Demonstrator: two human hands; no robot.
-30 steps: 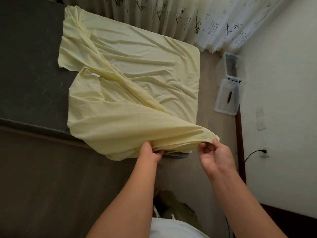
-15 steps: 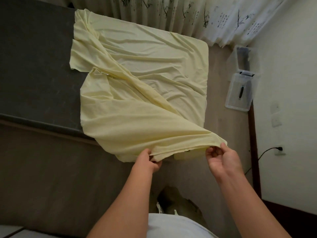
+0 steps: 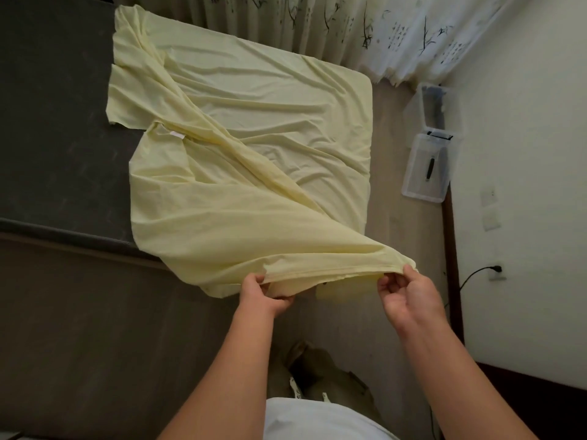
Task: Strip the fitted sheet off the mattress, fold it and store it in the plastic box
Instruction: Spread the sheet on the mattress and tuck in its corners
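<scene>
Slightly farther apart than before, the left hand [image 3: 265, 292] and right hand [image 3: 409, 293] each pinched the yellow fitted sheet's [image 3: 254, 185] hem, stretched over the mattress [image 3: 54, 122] corner.

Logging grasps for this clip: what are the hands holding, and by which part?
The yellow fitted sheet, by its near edge: the left hand grips that edge, and the right hand pinches it farther right, at the raised corner.

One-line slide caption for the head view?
Left hand and right hand pinch the hem of the yellow sheet, half off the dark mattress; plastic box on the floor nearby.
</scene>
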